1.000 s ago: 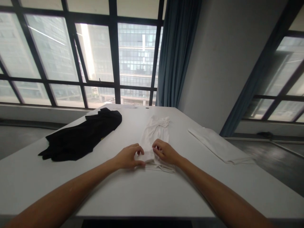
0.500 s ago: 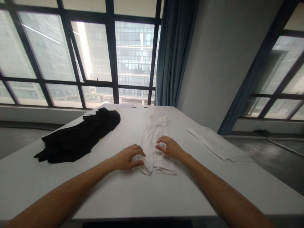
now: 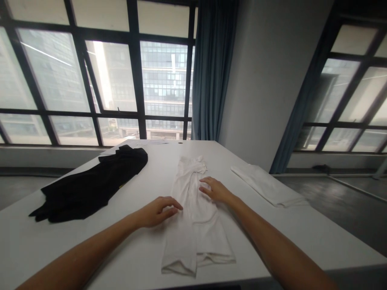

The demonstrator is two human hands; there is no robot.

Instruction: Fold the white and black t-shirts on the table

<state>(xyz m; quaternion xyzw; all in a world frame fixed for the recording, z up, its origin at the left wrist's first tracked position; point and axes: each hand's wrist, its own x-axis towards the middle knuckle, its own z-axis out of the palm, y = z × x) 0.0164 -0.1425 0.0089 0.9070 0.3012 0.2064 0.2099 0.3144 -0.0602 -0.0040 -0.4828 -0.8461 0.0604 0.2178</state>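
Observation:
A pair of white pants (image 3: 184,225) lies on the white table in front of me, its gathered waistband at the far end and two leg openings toward me. My left hand (image 3: 161,211) hovers at the left edge of the pants, fingers stretched and thumb slightly apart, gripping nothing. On the right side, higher up the pants, my right hand (image 3: 214,189) has its fingers loosely spread over the cloth. Whether the fingertips touch the fabric I cannot tell.
A black garment (image 3: 93,185) lies spread on the left of the table (image 3: 133,257). Folded white cloth (image 3: 266,185) rests near the right edge. Paper sheets (image 3: 151,141) are at the far end. Beyond stand windows and a blue curtain (image 3: 211,72).
The lower legs of the pants have come down flat toward me and now reach close to the near table edge. My left hand has shifted slightly left; the view has tilted up.

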